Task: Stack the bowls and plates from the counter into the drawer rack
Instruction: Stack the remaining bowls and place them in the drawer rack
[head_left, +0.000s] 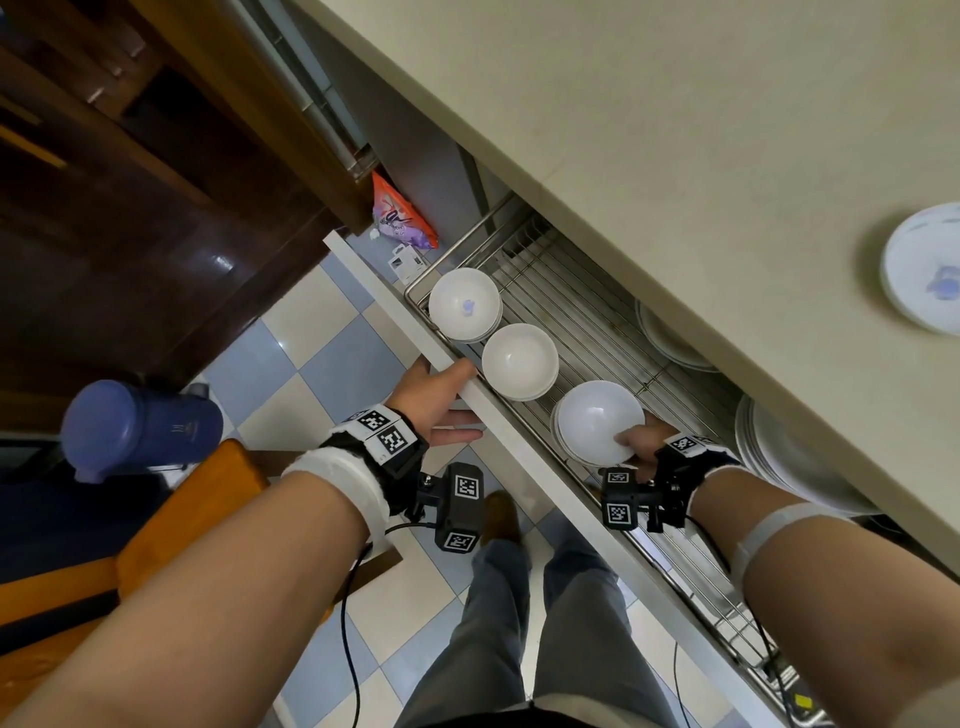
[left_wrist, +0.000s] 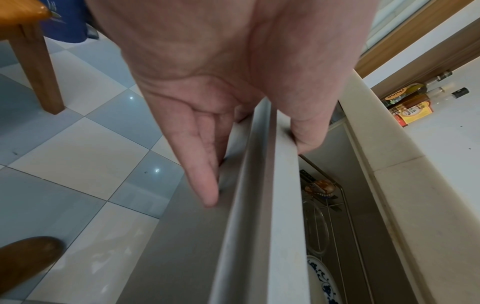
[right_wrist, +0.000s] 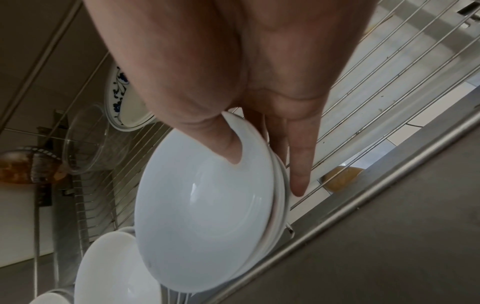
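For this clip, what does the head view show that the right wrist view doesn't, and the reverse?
Head view only: the left hand gripping the white drawer front, a blue-patterned white plate on the beige counter.
Right wrist view only: a clear glass bowl and a blue-floral plate deeper in the rack.
Both: the right hand pinching the top white bowl over a stack in the wire drawer rack.

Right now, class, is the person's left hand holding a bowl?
No: in the left wrist view the left hand grips the top edge of the drawer front, while the right hand holds the white bowl.
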